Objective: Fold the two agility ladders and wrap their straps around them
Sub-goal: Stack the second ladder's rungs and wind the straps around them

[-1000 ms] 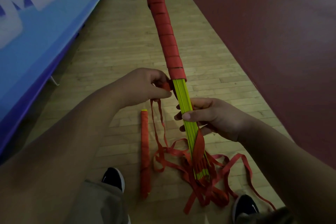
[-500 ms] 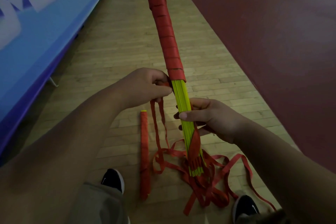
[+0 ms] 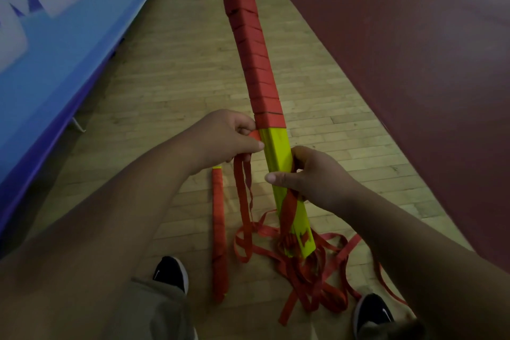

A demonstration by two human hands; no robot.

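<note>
Right hand [image 3: 317,176] clamped around folded yellow-green ladder bundle [image 3: 277,150], upper part red-wrapped. Left hand [image 3: 229,135] pinching loose red strap [image 3: 242,196]. Second wrapped ladder [image 3: 218,232] flat on wooden floor [image 3: 165,77].

Loose strap [image 3: 309,265] clutters floor [image 3: 171,85], which lies open beyond.

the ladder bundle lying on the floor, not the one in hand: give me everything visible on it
The floor bundle is a long, slim stack of folded rungs, covered almost end to end in spiralled red strap that looks like flat webbing. A short yellow-green tip shows at its far end; the near end shows a sliver of yellow too. It lies flat on the wooden floor, lengthwise away from the person, between the left shoe and the loose red strap pile. Neither hand touches it. Whether the strap end is tucked cannot be seen.
</note>
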